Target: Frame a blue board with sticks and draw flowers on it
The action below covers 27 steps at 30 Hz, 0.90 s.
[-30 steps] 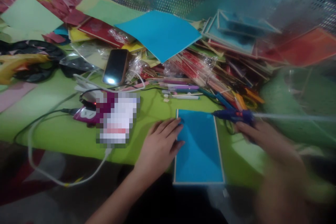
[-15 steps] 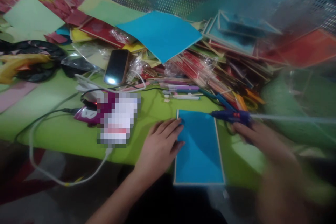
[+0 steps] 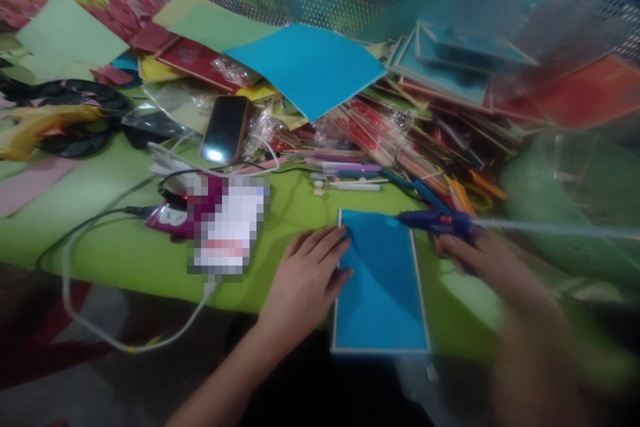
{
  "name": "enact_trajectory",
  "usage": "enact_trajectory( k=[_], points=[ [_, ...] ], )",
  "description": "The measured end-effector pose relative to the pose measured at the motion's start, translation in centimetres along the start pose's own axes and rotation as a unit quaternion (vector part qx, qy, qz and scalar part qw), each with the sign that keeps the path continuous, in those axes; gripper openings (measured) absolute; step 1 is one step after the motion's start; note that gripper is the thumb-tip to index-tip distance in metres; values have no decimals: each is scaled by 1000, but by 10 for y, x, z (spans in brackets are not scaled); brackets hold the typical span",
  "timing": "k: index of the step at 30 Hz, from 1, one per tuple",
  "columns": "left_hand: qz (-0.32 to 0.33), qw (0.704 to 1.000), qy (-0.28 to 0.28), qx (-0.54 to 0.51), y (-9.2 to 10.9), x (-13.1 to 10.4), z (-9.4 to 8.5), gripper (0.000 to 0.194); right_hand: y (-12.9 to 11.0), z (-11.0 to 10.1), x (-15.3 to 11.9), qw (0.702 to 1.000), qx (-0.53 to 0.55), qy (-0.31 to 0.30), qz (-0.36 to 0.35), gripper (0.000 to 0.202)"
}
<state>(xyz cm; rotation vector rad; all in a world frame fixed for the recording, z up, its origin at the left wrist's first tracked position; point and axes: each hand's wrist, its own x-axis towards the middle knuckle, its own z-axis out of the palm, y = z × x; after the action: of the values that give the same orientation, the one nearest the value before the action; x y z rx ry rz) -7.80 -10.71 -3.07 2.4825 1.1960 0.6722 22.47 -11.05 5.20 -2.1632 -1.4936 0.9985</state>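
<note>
Green tabletop (image 3: 295, 210), blue card (image 3: 383, 280) beneath left fingertips (image 3: 341, 248)

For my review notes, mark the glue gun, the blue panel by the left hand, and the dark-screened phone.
Glue gun (image 3: 434, 219): head view, on its body.
Blue panel (image 3: 383, 280): head view, on the middle of its blue face.
Dark-screened phone (image 3: 225, 125): head view, on its screen.

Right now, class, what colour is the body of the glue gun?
Dark blue; the glue gun shows in the head view.
</note>
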Motion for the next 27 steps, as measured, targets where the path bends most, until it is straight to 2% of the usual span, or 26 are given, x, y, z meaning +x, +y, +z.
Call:
enact_trajectory(
  k=[7, 12, 21, 27],
  points=[
    [-1, 1000, -6, 2, 0, 0, 0, 38, 10, 13, 7, 998, 21, -9, -52, 56],
    [-5, 1000, -7, 1, 1, -1, 0, 37, 24, 20, 13, 998, 12, -15, -56, 55],
    [-7, 1000, -7, 6, 1, -2, 2, 38, -5, 34, 9, 996, 56, -29, -68, 40],
    [-15, 1000, -25, 1, 2, -2, 1, 40, -10, 41, 11, 996, 62, -44, -57, 49]
  ],
)
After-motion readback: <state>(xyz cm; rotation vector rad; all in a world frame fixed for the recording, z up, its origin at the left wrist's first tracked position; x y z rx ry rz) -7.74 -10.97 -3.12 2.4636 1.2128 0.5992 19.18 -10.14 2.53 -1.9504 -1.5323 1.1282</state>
